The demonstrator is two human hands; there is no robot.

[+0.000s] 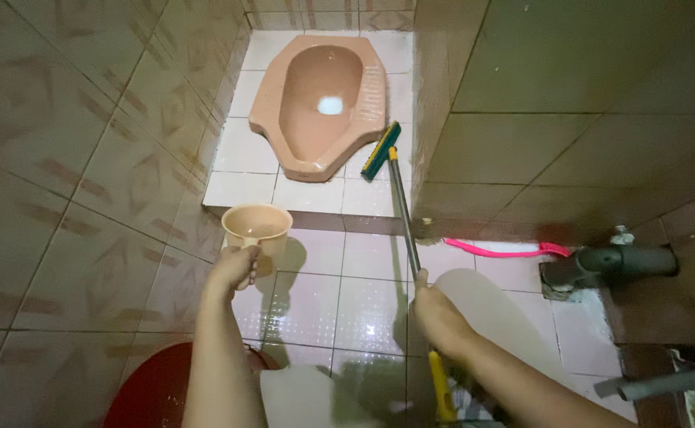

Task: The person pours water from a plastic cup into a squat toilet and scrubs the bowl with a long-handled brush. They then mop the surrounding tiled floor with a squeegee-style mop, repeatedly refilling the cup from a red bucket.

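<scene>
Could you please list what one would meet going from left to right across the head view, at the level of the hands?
Left hand holding a tan scoop → right hand on the brush handle → pink hose → grey pipe.

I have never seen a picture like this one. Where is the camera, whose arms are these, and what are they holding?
There is no machine here. The camera sits on a person's head and looks down, so the two bare arms coming in from the bottom belong to that person.

The left hand holds a small tan water scoop by its handle. The right hand grips the long metal pole of a floor brush; the pole has a yellow part lower down, and the green and yellow brush head rests on the raised white tiles beside the brown squat toilet.

On the wet tiled floor you also see a pink hose running to a grey pipe at the right wall, and the rim of a red bucket at the bottom left.
</scene>
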